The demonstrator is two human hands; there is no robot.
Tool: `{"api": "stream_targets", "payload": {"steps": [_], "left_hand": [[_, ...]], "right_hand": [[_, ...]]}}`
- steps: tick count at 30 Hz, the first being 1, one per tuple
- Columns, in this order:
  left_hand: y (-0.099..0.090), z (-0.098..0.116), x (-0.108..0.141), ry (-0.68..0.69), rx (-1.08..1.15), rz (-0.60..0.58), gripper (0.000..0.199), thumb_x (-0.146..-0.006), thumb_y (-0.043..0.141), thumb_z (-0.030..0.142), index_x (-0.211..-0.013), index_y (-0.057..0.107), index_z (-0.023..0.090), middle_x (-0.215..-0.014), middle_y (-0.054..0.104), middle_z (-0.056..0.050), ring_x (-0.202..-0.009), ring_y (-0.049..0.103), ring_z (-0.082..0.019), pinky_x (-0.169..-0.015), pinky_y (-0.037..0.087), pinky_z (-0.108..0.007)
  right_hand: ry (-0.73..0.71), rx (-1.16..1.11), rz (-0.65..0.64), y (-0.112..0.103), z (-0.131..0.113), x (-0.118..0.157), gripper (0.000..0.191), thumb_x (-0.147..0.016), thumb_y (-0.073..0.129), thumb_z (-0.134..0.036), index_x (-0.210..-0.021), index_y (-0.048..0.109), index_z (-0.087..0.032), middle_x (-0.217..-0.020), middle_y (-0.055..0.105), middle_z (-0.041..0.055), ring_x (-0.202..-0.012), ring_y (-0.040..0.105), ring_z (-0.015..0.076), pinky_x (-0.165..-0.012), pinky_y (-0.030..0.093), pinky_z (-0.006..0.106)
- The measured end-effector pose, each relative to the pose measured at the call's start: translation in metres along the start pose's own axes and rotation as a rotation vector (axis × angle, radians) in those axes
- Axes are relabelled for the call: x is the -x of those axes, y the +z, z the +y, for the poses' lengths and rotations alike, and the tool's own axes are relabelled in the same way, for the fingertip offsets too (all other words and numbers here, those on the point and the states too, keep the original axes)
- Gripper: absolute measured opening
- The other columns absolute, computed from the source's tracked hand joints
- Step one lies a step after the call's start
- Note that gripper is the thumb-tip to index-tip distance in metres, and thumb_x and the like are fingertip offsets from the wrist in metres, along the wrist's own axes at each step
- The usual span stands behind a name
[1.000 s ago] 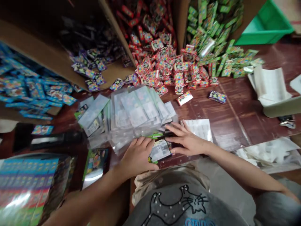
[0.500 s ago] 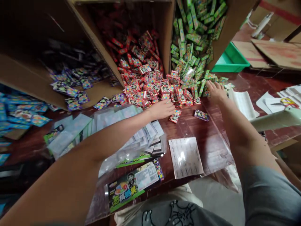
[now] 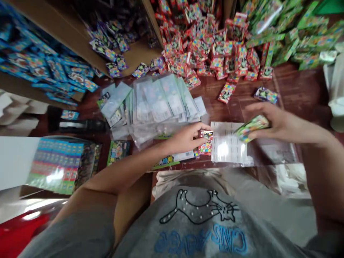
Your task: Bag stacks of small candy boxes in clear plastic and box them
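My left hand is closed round a small red candy box, held over the table's front edge. My right hand, a little blurred, grips a small green candy box between thumb and fingers. Between the two hands lies a white sticker sheet with printed rows, shiny with glare. Partly under my left hand and forearm is a black and green printed package. Beyond the hands, a loose red box and a purple box rest on the table.
Heaps of red boxes, green boxes, purple boxes and blue boxes spill from cardboard bins along the back. Clear plastic sleeves overlap left of centre. A tray of multicoloured packs stands at the left.
Both hands have come back from the heaps towards my body. The left now holds a red candy box, the right a green one. My view has tilted down and left.
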State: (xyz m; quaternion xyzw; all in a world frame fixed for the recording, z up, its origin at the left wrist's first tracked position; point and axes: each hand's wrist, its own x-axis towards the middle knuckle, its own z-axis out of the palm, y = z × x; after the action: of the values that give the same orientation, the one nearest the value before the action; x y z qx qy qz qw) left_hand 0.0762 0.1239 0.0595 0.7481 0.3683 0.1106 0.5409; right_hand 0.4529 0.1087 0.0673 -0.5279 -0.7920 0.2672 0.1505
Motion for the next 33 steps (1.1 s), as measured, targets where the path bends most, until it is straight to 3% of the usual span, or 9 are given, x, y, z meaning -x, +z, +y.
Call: {"api": "stream_targets", "payload": {"steps": [2,4,8,11,19,24,28,30,33], "left_hand": [[0.019,-0.006,0.01,0.006,-0.037,-0.001,0.038,-0.1,0.06,0.032,-0.136,0.063,0.022,-0.13,0.077,-0.011,-0.099,0.078,-0.02,-0.089,0.064,-0.036],[0.03,-0.01,0.015,0.041,-0.141,0.015,0.037,-0.102,0.06,0.032,-0.138,0.062,0.022,-0.137,0.075,-0.011,-0.115,0.077,-0.022,-0.104,0.062,-0.041],[0.037,-0.01,0.023,0.171,-0.465,0.058,0.072,-0.093,0.079,0.047,-0.154,0.052,0.019,-0.163,0.057,-0.018,-0.153,0.054,-0.034,-0.13,0.043,-0.054],[0.041,-0.009,0.027,0.202,-0.65,0.036,0.109,-0.078,0.092,0.053,-0.165,0.04,0.013,-0.168,0.049,-0.024,-0.16,0.041,-0.043,-0.132,0.034,-0.061],[0.055,-0.015,0.03,0.145,-0.745,0.101,0.105,-0.085,0.087,0.046,-0.167,0.035,0.006,-0.157,0.059,-0.026,-0.148,0.052,-0.041,-0.127,0.033,-0.056],[0.052,-0.024,0.041,0.14,-0.711,0.094,0.128,-0.08,0.093,0.051,-0.174,0.017,0.01,-0.16,0.055,-0.027,-0.15,0.05,-0.042,-0.128,0.03,-0.056],[0.037,-0.03,0.071,0.132,-0.694,0.155,0.148,-0.074,0.097,0.058,-0.177,0.002,0.013,-0.171,0.043,-0.029,-0.159,0.041,-0.045,-0.13,0.027,-0.057],[0.025,-0.036,0.093,0.068,-0.718,0.226,0.147,-0.071,0.097,0.061,-0.177,0.008,0.014,-0.174,0.038,-0.029,-0.16,0.037,-0.047,-0.131,0.026,-0.059],[0.009,-0.051,0.125,-0.084,-0.734,0.255,0.126,-0.074,0.096,0.052,-0.174,0.028,0.014,-0.163,0.053,-0.025,-0.153,0.045,-0.046,-0.127,0.032,-0.058]], "right_hand": [[-0.058,-0.18,-0.312,0.031,-0.032,0.002,0.083,-0.086,0.076,-0.077,-0.148,0.056,-0.025,-0.112,0.078,0.0087,-0.09,0.074,0.0282,-0.08,0.061,0.043],[-0.058,-0.2,-0.413,0.057,-0.05,0.0,0.08,-0.089,0.075,-0.07,-0.151,0.053,-0.024,-0.116,0.078,0.0091,-0.096,0.076,0.0308,-0.085,0.063,0.047],[-0.098,0.0,-0.206,0.081,-0.061,0.006,0.089,-0.087,0.081,-0.06,-0.16,0.048,-0.022,-0.148,0.065,0.0198,-0.136,0.063,0.0418,-0.112,0.056,0.06],[-0.094,0.138,-0.132,0.087,-0.067,0.02,0.116,-0.079,0.085,-0.072,-0.169,0.036,-0.018,-0.159,0.055,0.0259,-0.142,0.055,0.0494,-0.116,0.049,0.07],[-0.137,0.196,-0.037,0.119,-0.085,0.029,0.108,-0.091,0.073,-0.057,-0.174,0.019,-0.014,-0.139,0.063,0.0244,-0.121,0.06,0.0447,-0.105,0.053,0.062],[-0.211,0.176,-0.092,0.131,-0.092,0.014,0.116,-0.088,0.074,-0.066,-0.177,0.015,-0.018,-0.149,0.062,0.0235,-0.121,0.059,0.0446,-0.103,0.05,0.062],[-0.204,0.179,-0.081,0.13,-0.103,0.007,0.103,-0.088,0.074,-0.06,-0.174,0.028,-0.026,-0.141,0.068,0.0184,-0.119,0.058,0.0439,-0.101,0.048,0.062],[-0.192,0.165,-0.069,0.125,-0.108,0.005,0.1,-0.087,0.074,-0.059,-0.173,0.032,-0.03,-0.14,0.069,0.0163,-0.119,0.057,0.0437,-0.101,0.047,0.062],[-0.205,0.116,-0.118,0.117,-0.11,-0.002,0.1,-0.086,0.077,-0.06,-0.172,0.033,-0.033,-0.14,0.069,0.0148,-0.119,0.057,0.0428,-0.102,0.048,0.062]]}}
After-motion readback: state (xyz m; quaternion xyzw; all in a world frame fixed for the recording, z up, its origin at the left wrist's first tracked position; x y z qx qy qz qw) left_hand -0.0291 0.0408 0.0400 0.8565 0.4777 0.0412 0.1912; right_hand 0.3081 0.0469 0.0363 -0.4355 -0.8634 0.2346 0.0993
